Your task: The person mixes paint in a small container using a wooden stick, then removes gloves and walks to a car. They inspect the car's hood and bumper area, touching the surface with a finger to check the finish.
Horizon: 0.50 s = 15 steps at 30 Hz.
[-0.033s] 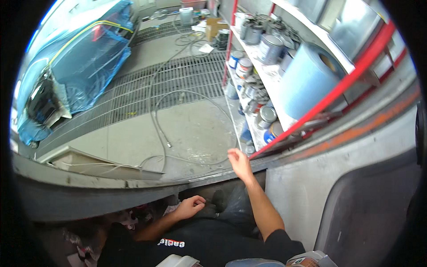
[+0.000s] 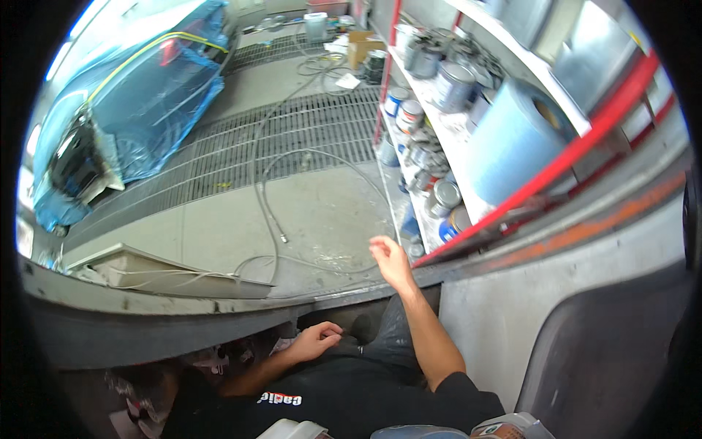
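Note:
My right hand [image 2: 391,260] is held out in front of me, its fingers loosely bent and apart, with nothing seen in it. It appears over the metal sill [image 2: 358,294], nearest the lower end of a red-and-white shelf rack [image 2: 468,157]. Close to my waist hangs my left hand [image 2: 319,342], its fingers relaxed and slightly curved, touching no object that I can see. On the rack stand several paint cans [image 2: 444,196] and a large blue paper roll [image 2: 523,143].
A car wrapped in blue plastic film [image 2: 157,102] stands at the far left. A grey hose [image 2: 281,227] loops over the floor and its metal grating [image 2: 227,161]. A cardboard box [image 2: 360,50] sits at the back. A long, pale panel-like piece [image 2: 161,272] lies beyond the sill.
The room has shifted slightly rightward in view. My right hand's fingers sit a little higher and further left; my left hand is nearly unchanged.

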Tool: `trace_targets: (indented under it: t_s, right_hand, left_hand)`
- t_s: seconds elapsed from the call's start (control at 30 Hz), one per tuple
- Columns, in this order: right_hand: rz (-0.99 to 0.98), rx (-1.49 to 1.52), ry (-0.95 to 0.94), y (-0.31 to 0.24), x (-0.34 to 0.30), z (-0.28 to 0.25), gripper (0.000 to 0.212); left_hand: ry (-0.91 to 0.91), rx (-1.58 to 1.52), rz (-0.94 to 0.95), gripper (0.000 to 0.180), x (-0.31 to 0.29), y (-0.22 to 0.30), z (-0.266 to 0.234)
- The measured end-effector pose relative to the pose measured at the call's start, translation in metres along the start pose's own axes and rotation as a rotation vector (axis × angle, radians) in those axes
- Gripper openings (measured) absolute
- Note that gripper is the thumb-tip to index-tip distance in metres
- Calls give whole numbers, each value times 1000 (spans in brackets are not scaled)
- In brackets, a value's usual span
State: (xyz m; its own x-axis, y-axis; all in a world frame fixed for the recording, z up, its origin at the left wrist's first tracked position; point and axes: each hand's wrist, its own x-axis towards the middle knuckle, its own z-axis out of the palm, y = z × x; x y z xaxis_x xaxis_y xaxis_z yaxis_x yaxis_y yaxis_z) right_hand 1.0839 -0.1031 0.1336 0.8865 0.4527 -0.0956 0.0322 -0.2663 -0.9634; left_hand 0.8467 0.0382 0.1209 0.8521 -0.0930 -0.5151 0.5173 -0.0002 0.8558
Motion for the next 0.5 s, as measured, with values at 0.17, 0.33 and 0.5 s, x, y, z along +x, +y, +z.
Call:
trace_targets:
  t_s: [0.17, 0.33, 0.5]
  right_hand:
    - [-273, 199, -301, -121, 52, 63, 17]
    - [-262, -53, -319, -61, 152, 84, 15]
    - [-59, -112, -505, 29, 242, 109, 16]
  left_hand:
    - [-3, -515, 108, 27, -2, 84, 1]
    - [289, -650, 93, 27, 23, 95, -13]
    - [553, -933, -45, 31, 24, 177, -22]
